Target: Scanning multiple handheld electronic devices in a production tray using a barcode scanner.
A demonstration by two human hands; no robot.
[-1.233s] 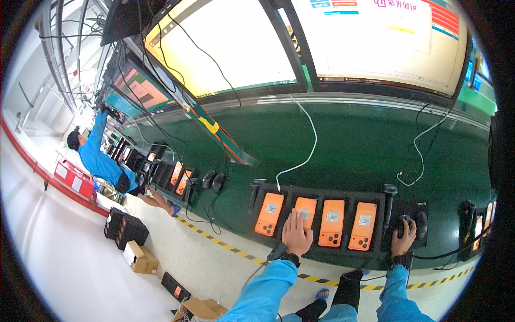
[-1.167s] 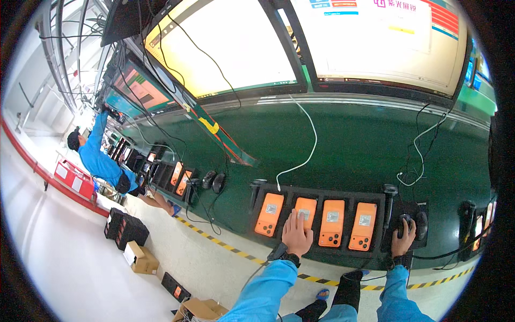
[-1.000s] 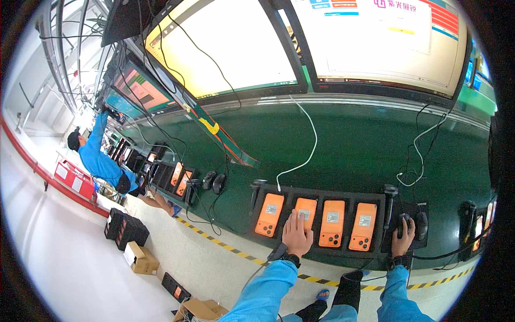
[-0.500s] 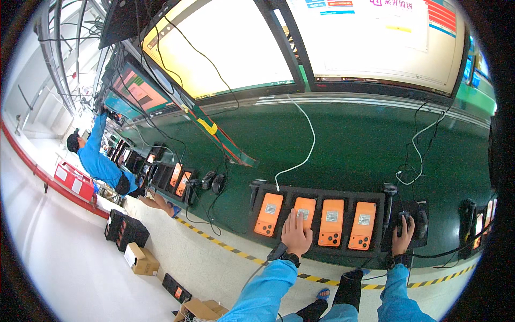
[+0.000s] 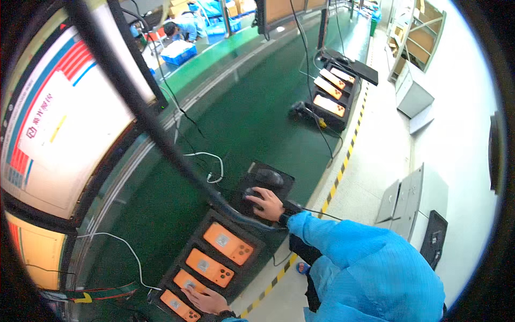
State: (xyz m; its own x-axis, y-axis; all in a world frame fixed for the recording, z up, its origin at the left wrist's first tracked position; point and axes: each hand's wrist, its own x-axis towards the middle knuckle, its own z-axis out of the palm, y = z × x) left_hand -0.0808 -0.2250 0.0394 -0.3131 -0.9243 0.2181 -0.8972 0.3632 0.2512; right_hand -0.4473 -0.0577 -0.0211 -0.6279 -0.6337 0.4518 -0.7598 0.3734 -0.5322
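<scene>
My left hand lies with its fingers stretched out on the back of an orange phone. This phone sits in a black tray among other orange phones, all with their camera lenses up and a pale label on the back. Farther along the bench, my right hand is curved over a dark computer mouse, partly hidden under the fingers. A second black mouse rests beside it on a dark pad.
A thick black cable crosses the view close up. Monitors line the bench's left side. Another tray with phones stands farther along the green bench. Grey cabinets stand right, beyond the striped floor line. A person sits far off.
My view has swung to the right, bringing the bench's far end and the cabinets into sight. My left hand stays on the same phone, my right on the mouse.
</scene>
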